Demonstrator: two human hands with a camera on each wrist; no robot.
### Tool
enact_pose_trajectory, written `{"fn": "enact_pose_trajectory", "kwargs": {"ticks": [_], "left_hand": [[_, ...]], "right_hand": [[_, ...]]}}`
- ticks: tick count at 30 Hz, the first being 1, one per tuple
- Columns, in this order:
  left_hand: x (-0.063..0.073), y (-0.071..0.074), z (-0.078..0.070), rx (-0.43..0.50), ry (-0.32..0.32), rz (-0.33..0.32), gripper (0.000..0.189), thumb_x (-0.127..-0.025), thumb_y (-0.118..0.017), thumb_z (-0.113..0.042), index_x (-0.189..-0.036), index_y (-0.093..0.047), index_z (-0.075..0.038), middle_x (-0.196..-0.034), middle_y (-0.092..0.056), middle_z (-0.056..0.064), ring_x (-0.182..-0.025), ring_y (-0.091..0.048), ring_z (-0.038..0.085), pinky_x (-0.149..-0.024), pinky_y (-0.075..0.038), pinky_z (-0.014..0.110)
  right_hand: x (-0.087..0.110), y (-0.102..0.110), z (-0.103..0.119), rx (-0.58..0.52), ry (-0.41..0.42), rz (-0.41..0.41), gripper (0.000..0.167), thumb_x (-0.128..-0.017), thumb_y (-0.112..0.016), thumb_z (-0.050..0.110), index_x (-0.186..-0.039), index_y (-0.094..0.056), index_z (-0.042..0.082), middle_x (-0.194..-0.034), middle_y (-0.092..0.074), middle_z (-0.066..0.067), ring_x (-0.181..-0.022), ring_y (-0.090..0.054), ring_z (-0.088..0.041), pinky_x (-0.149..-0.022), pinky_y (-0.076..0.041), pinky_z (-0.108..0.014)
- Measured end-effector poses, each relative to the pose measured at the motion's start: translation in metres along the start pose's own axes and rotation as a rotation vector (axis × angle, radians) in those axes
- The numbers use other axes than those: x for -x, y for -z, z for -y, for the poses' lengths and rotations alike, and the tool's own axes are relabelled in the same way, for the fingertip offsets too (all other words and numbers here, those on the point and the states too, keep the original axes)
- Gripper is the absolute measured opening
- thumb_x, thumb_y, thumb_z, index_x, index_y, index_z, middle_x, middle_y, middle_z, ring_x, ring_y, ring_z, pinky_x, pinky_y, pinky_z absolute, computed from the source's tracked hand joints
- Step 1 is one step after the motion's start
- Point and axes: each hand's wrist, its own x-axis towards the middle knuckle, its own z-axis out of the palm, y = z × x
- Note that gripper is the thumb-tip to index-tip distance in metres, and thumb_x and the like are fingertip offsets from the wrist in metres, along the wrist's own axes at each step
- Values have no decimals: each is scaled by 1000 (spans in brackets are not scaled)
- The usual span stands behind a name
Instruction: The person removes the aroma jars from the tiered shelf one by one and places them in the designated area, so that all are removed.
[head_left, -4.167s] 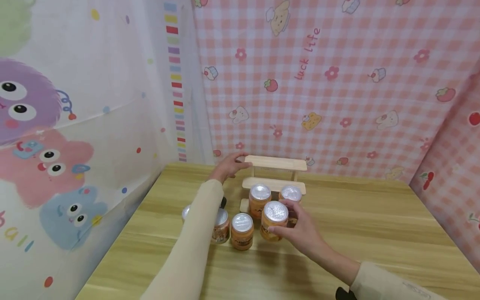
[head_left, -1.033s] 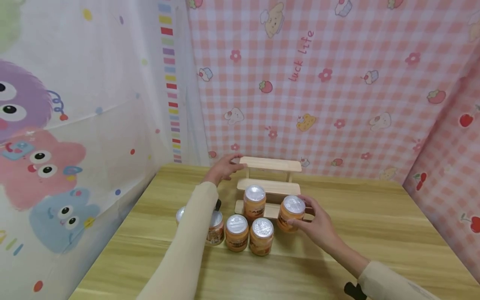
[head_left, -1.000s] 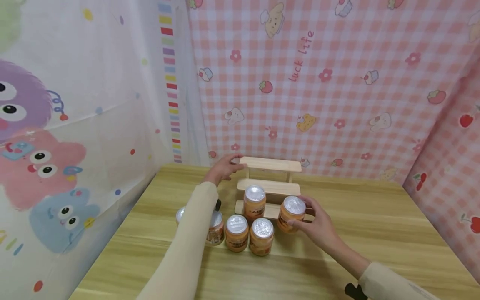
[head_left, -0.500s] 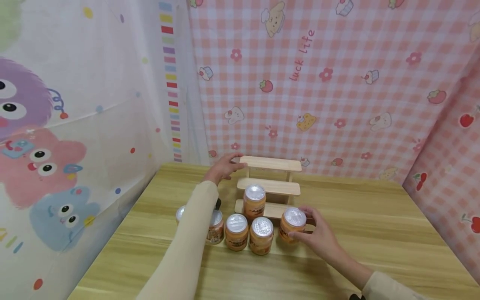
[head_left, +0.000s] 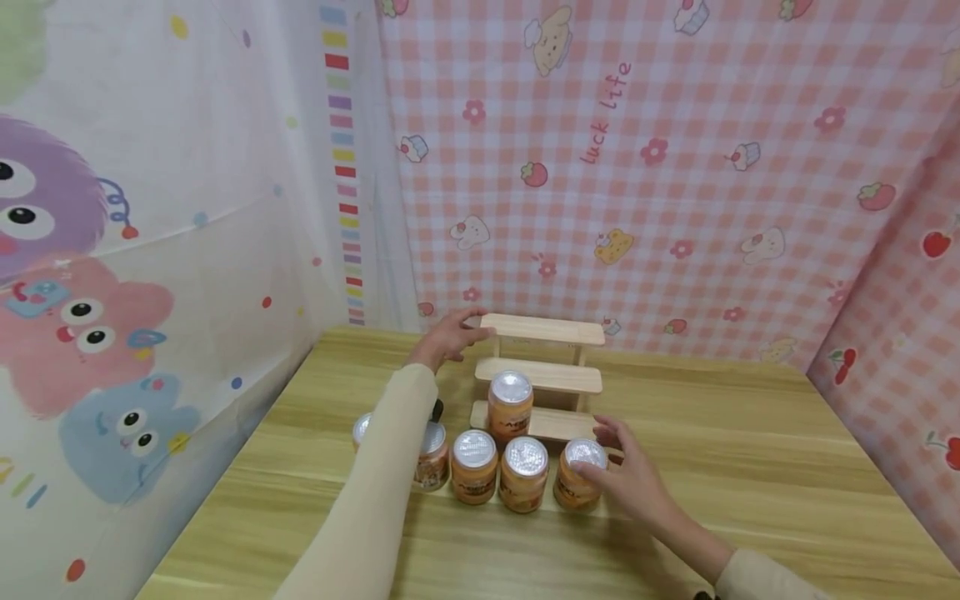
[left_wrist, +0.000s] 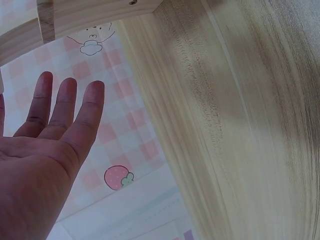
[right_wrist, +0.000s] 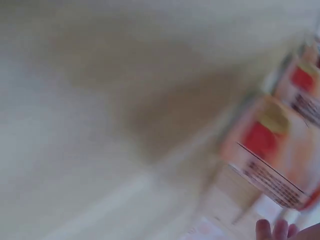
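At the left end of a three-tier wooden display shelf, my left hand pinches the top board between thumb and index finger. Its other fingers extend free in the left wrist view. My right hand is spread beside an orange-labelled can with a silver lid, its thumb overlapping the lid's right side. That can stands upright on the table, at the right end of a row with another can and a third can. One more can stands at the lowest board's left part.
More cans, including a patterned can, stand at the row's left, partly behind the left sleeve. The wooden table meets a pink checked cloth behind the shelf and a white cartoon cloth at left.
My right hand has brought the can from the shelf's right side toward me, set it at the row's right end and loosened its fingers. Earlier it placed the neighbouring can. My left hand stays on the shelf.
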Motion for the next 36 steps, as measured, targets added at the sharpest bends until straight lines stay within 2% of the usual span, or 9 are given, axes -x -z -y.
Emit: {"fn": "enact_pose_trajectory", "kwargs": {"ticks": [6, 10, 13, 17, 20, 24, 28, 36], "left_hand": [[0, 1, 0, -12, -8, -1, 56, -97, -66, -34, -147, -45, -21, -151, -39, 15, -132, -45, 36, -100, -44, 57], [-2, -3, 0, -8, -8, 5, 55, -97, -66, -34, -146, -46, -21, -150, -41, 15, -131, -46, 36, -100, -44, 56], [-4, -9, 1, 0, -16, 3, 53, -97, -66, -34, -145, -48, -21, -148, -43, 14, -129, -47, 37, -99, -45, 57], [-4, -18, 1, 22, -16, 20, 54, -96, -67, -33, -145, -48, -20, -150, -41, 16, -130, -46, 38, -100, -44, 59], [-4, -23, -1, 31, -13, 33, 55, -96, -67, -33, -146, -47, -20, -151, -38, 17, -131, -45, 38, -100, -43, 58], [-3, -24, -6, 18, -29, 27, 57, -96, -66, -35, -147, -46, -20, -149, -42, 17, -130, -46, 38, -99, -45, 57], [-2, -19, -6, 28, -35, 23, 59, -97, -66, -34, -149, -44, -19, -148, -42, 17, -131, -45, 38, -100, -43, 58], [0, -6, 1, 48, -25, 15, 61, -97, -66, -34, -150, -42, -18, -149, -41, 17, -133, -43, 40, -101, -42, 59]], "right_hand": [[-37, -9, 34, -22, 31, 24, 77, -86, -79, 24, -149, -38, 10, -142, -48, -21, -129, -47, -38, -104, -41, -55], [-54, -25, 52, -35, 36, 100, 83, -84, -82, 23, -152, -36, 12, -146, -43, -20, -129, -48, -38, -103, -42, -56], [-60, -35, 58, -17, 42, 137, 87, -81, -85, 22, -152, -36, 11, -144, -45, -19, -126, -52, -37, -102, -44, -55], [-63, -41, 56, 48, 40, 113, 84, -79, -86, 16, -149, -41, 6, -132, -56, -13, -116, -59, -31, -94, -49, -50], [-63, -42, 53, 78, 24, 85, 79, -78, -87, 14, -146, -47, 7, -126, -62, -8, -110, -62, -27, -89, -52, -45], [-63, -36, 54, 61, 18, 61, 75, -78, -86, 14, -144, -49, 10, -126, -62, -8, -108, -63, -26, -86, -54, -41], [-64, -26, 60, 18, 42, 47, 74, -79, -86, 16, -142, -50, 8, -130, -58, -12, -110, -63, -29, -83, -55, -39], [-63, 9, 74, 13, 64, 35, 73, -80, -85, 29, -141, -49, 14, -128, -56, -10, -116, -59, -32, -82, -55, -40]]}}
